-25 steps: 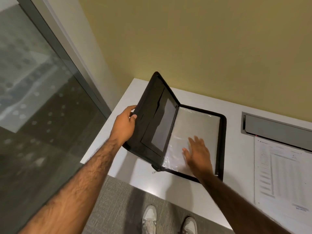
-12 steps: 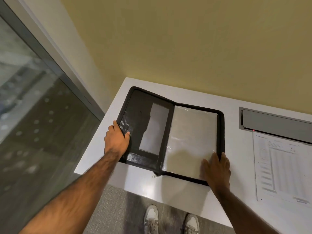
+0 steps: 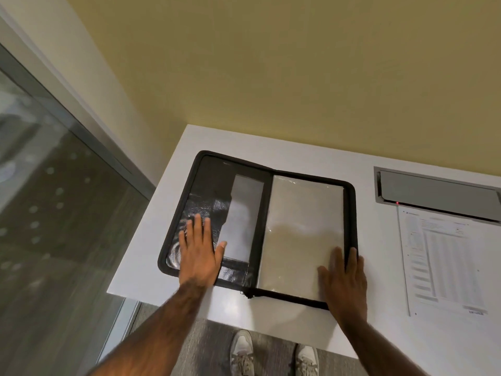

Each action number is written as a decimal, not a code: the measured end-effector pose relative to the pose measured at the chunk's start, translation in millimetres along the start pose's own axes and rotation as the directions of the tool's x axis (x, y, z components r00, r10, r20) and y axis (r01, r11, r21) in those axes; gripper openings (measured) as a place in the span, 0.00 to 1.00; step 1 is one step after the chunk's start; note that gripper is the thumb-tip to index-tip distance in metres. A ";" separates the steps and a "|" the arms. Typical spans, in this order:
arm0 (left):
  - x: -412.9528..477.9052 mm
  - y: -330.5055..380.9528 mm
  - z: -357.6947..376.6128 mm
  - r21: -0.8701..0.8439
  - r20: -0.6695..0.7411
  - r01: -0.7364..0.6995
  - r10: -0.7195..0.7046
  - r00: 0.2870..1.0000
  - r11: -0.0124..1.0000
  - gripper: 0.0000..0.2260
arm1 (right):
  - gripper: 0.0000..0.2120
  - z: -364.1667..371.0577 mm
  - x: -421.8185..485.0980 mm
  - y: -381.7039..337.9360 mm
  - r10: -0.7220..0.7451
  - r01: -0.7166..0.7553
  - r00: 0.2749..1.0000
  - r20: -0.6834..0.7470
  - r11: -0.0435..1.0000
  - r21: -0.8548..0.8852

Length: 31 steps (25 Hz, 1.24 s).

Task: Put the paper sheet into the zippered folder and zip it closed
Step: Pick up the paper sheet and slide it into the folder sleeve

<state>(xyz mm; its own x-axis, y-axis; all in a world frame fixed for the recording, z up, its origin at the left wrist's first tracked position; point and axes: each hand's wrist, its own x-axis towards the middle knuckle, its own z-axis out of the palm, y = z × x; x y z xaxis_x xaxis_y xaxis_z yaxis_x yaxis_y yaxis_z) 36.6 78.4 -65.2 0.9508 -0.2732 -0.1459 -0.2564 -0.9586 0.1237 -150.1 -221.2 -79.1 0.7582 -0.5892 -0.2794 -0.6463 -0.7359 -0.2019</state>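
The black zippered folder [image 3: 267, 185] lies fully open and flat on the white table [image 3: 379, 327]. Its left half shows dark pockets, its right half a clear plastic sleeve [image 3: 301, 221]. My left hand [image 3: 200, 256] presses flat on the left half with straight fingers. My right hand [image 3: 343, 280] lies flat on the lower right corner of the right half. The printed paper sheet [image 3: 447, 261] rests on the table to the right of the folder, apart from both hands. The zip pull [image 3: 248, 295] hangs at the spine's near end.
A grey cable hatch [image 3: 436, 194] with a red light is set into the table behind the paper. A yellow wall stands behind the table, a glass partition [image 3: 54, 226] to the left. My shoes [image 3: 242, 354] show below the table's near edge.
The folder's left cover went from raised to flat on the table. My left hand let go of its edge and now presses on it. My right hand slid to the lower right corner.
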 end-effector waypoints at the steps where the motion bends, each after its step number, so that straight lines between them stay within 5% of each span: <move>1: -1.8 2.6 6.0 0.034 0.029 -0.040 0.039 0.999 0.999 0.34 | 0.33 2.3 0.0 -0.5 -0.024 0.024 1.000 0.001 1.000 -0.013; 21: 3.0 -5.4 6.0 0.001 0.175 -0.114 0.112 0.978 0.993 0.40 | 0.33 -13.2 -0.5 4.5 -0.045 0.043 0.994 0.098 0.999 0.021; 31: -7.9 169.5 -13.4 -0.075 0.154 -0.348 0.355 0.922 0.935 0.36 | 0.29 -63.6 18.4 95.6 -0.072 0.073 0.997 -0.011 0.983 0.168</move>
<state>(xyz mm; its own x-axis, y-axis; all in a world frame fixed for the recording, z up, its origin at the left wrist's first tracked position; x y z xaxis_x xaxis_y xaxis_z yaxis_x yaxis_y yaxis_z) -11.9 -80.9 -29.9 0.7586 -0.6048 -0.2422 -0.5573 -0.7950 0.2396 -192.4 -323.6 -43.8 0.8039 -0.5380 -0.2534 -0.5943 -0.7105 -0.3768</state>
